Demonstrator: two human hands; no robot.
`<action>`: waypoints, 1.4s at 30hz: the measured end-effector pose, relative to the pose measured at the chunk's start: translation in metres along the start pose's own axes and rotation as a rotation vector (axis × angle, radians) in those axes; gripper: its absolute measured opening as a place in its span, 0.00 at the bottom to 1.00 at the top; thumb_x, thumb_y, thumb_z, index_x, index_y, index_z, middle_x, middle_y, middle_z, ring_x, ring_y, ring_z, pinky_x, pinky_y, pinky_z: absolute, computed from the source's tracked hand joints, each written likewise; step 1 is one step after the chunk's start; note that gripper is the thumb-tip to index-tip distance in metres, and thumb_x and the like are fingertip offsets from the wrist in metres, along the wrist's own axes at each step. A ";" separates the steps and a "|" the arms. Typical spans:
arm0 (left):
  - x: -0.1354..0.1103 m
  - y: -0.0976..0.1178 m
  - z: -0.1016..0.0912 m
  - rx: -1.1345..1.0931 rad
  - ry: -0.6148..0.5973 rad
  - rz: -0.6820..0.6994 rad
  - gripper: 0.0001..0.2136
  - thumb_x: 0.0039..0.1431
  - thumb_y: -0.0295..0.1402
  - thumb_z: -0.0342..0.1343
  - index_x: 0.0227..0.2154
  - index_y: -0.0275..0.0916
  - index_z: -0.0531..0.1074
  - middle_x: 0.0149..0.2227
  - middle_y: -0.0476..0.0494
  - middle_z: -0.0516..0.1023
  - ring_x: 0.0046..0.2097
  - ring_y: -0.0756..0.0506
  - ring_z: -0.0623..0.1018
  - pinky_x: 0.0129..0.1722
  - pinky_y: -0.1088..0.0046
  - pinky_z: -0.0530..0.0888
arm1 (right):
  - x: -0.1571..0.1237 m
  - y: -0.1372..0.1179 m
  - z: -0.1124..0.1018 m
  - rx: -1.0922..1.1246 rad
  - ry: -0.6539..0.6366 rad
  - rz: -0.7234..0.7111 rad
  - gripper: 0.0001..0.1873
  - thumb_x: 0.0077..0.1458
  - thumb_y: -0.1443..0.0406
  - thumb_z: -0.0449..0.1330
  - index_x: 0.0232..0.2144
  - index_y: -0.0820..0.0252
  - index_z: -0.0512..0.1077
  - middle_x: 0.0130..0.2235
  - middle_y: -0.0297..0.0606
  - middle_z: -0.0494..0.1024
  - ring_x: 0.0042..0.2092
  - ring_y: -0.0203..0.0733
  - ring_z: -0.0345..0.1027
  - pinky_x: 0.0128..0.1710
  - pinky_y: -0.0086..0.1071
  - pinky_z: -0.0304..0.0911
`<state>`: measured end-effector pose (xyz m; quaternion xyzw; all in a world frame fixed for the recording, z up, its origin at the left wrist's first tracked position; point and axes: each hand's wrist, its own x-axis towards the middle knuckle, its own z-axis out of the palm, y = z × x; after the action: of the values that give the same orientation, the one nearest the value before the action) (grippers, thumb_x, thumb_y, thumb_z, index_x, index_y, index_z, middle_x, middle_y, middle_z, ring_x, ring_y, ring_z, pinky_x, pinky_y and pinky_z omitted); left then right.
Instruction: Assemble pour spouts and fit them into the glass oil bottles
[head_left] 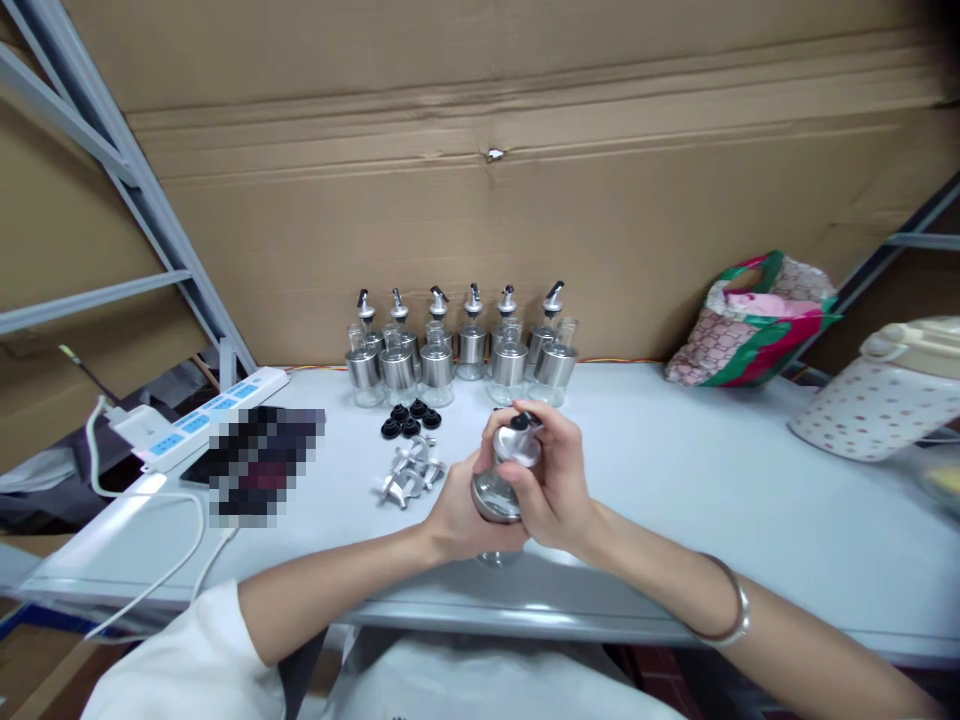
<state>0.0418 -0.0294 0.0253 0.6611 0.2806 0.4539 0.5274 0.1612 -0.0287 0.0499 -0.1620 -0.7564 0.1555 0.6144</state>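
Near the table's front edge, a glass bottle [496, 500] with a metal sleeve is held between my two hands. My left hand [469, 510] wraps round its body from the left. At the neck, the fingers of my right hand [559, 480] close round a silver pour spout [523, 440] with a black tip, which sits on top of the bottle. Left of my hands lie several silver spout pieces [409, 472] in a loose pile. Just behind them is a cluster of black stoppers [411, 420].
At the back stand several bottles with spouts [472, 345], and in front of them bottles without spouts [437, 370]. A power strip [217, 415] and a partly blurred dark device [262, 460] lie left. A patterned bag [750, 325] and a dotted jug [885, 390] stand right.
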 end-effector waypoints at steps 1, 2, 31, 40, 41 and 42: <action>-0.001 -0.001 0.001 0.001 0.007 0.006 0.17 0.34 0.29 0.62 0.31 0.37 0.66 0.26 0.53 0.68 0.28 0.52 0.66 0.28 0.75 0.68 | -0.001 0.000 0.001 0.021 0.019 0.044 0.22 0.64 0.60 0.51 0.58 0.46 0.51 0.38 0.37 0.67 0.34 0.40 0.69 0.34 0.41 0.70; -0.001 -0.001 0.002 0.005 0.019 0.007 0.17 0.34 0.29 0.62 0.31 0.37 0.66 0.26 0.52 0.68 0.28 0.51 0.67 0.28 0.75 0.68 | -0.001 -0.001 0.002 0.055 0.035 0.082 0.22 0.64 0.59 0.51 0.57 0.46 0.51 0.38 0.37 0.67 0.32 0.39 0.69 0.32 0.40 0.71; 0.005 0.010 -0.016 0.530 0.203 0.832 0.20 0.58 0.46 0.56 0.49 0.46 0.59 0.45 0.44 0.61 0.49 0.44 0.67 0.47 0.65 0.67 | 0.025 -0.002 -0.044 0.175 0.451 0.270 0.20 0.60 0.46 0.49 0.46 0.50 0.55 0.32 0.31 0.78 0.24 0.38 0.73 0.24 0.34 0.69; 0.003 0.050 -0.014 0.809 0.006 0.480 0.07 0.64 0.37 0.50 0.43 0.43 0.64 0.41 0.45 0.74 0.43 0.46 0.74 0.45 0.66 0.70 | 0.023 0.025 -0.077 0.108 0.557 0.294 0.18 0.60 0.49 0.51 0.44 0.53 0.59 0.28 0.31 0.78 0.20 0.38 0.69 0.23 0.34 0.65; 0.005 0.051 -0.017 0.779 -0.001 0.448 0.06 0.64 0.36 0.51 0.41 0.42 0.65 0.40 0.46 0.75 0.42 0.46 0.75 0.44 0.67 0.71 | 0.023 0.026 -0.079 0.105 0.569 0.288 0.18 0.60 0.49 0.51 0.44 0.53 0.59 0.28 0.32 0.78 0.20 0.38 0.69 0.22 0.34 0.65; 0.008 0.052 -0.020 0.751 0.003 0.422 0.06 0.64 0.36 0.51 0.40 0.42 0.66 0.39 0.46 0.75 0.41 0.47 0.75 0.43 0.68 0.71 | 0.024 0.026 -0.081 0.103 0.579 0.281 0.17 0.60 0.49 0.52 0.43 0.52 0.60 0.28 0.32 0.78 0.20 0.39 0.69 0.22 0.34 0.64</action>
<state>0.0211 -0.0288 0.0777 0.8495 0.2856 0.4191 0.1455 0.2374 0.0081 0.0752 -0.2711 -0.5117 0.2241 0.7838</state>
